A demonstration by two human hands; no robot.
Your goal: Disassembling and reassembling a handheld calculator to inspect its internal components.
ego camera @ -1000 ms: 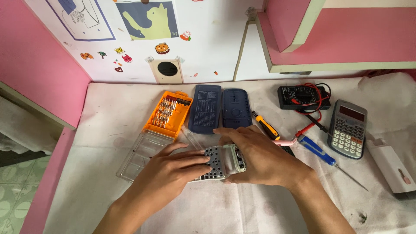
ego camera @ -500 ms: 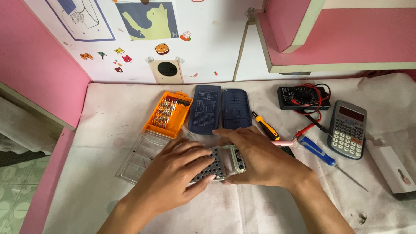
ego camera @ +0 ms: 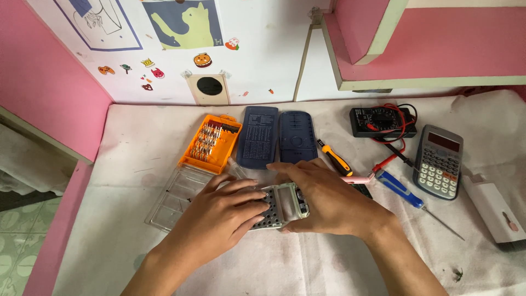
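Calculator, grey, apparently opened up with its keypad grid and a pale display panel exposed, lies near the front middle of the table under both hands. Left hand rests flat across the key end, fingers spread and slightly curled, pressing more than gripping. Right hand is cupped over the display end, fingers bent around the far edge; how firmly it grips, I cannot tell, since the palm hides the contact. Risks, as judged: the loose panel could slide or pop off if the two hands push in opposing directions; small parts could drop and roll into creases of the cloth; uneven pressure from the left palm could flex the thin keypad part. The orange-handled screwdriver and a pink tool sit just beside the right hand and could be knocked by the wrist. Surface: white cloth, wrinkled and faintly stained, over a table. On it, an orange bit case with clear lid open, two dark blue covers, a black multimeter with red leads, a second calculator, a blue screwdriver. Room: pink walls, a white panel with stickers and a cat picture, pink shelf at upper right.
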